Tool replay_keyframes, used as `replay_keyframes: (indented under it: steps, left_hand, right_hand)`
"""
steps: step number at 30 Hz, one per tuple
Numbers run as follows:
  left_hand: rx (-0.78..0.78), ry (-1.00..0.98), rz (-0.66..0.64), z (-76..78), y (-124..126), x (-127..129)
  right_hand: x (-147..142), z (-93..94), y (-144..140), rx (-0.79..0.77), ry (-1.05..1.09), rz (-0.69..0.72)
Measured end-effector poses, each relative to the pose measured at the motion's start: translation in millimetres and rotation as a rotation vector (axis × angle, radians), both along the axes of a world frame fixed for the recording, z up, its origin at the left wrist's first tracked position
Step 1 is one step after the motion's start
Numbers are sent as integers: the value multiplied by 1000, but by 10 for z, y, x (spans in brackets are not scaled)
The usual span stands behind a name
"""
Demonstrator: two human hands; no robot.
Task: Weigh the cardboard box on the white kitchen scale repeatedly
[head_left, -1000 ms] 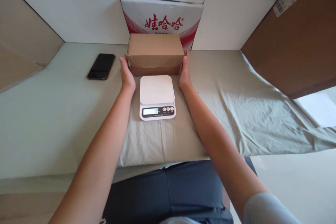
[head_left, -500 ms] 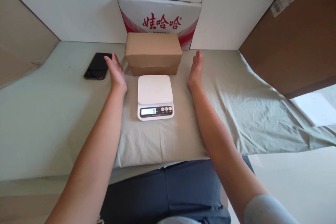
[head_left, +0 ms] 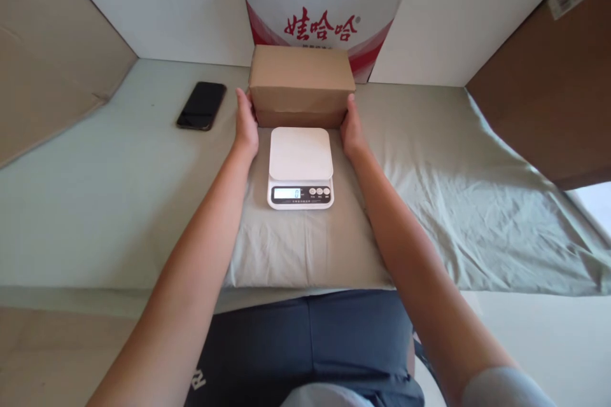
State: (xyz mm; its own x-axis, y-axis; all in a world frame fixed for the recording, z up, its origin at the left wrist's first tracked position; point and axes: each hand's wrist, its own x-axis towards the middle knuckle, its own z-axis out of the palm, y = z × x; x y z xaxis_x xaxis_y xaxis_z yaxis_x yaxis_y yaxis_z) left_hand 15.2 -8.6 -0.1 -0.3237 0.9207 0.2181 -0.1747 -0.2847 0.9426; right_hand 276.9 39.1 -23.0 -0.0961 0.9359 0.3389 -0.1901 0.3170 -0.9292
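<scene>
Nearest are one pair of dark trousers (head_left: 305, 337) and two bare forearms, with one grey sleeve (head_left: 506, 388) on the right arm. They reach over one bench (head_left: 95, 203) spread with pale green cloth. Centred on it is one white scale (head_left: 300, 152), its display (head_left: 287, 193) and row of three buttons (head_left: 319, 191) facing the person; the display reads 0.

Two hands come next. The left hand (head_left: 247, 124) and the right hand (head_left: 352, 126) clasp one brown carton (head_left: 301, 70) between them, palms inward, one hand at each end. To the left, well apart from the carton, lies one dark phone (head_left: 202, 105), slanting away to the right.

The carton sits just beyond the scale, its long axis running left to right and a long side toward the person. Its top is shut, so its contents cannot be told. Farther back stands one printed box (head_left: 324, 6) with red characters, amid three white panels (head_left: 458, 25). One brown cardboard wall rises at the left (head_left: 52, 57) and another at the right (head_left: 548, 95).
</scene>
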Motion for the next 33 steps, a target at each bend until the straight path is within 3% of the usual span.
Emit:
replay_keyframes:
  steps: [3, 7, 10, 13, 16, 19, 24, 33]
  left_hand:
    - [18, -48, -17, 128, -102, 44]
    - [45, -49, -63, 499, -464, 10]
    - [116, 36, -105, 806, -932, 4]
    - [168, 140, -156, 946, -1424, 60]
    - [188, 122, -104, 873, -1734, 144]
    - [195, 71, -67, 698, -1830, 216]
    - [175, 50, -34, 518, -1878, 282]
    - [175, 62, 7, 451, -1953, 279]
  right_hand:
    - [-47, 248, -118, -65, 20, -78]
    - [23, 751, -400, 51, -21, -117]
    - [199, 1022, -838, 199, -201, -103]
    - [338, 1051, -1434, 234, -237, -91]
    - [358, 897, -1930, 199, -244, -97]
    - [318, 747, -2145, 177, -215, -112]
    - [309, 728, -2174, 93, -189, -97]
    - [304, 706, -2194, 55, -191, -84]
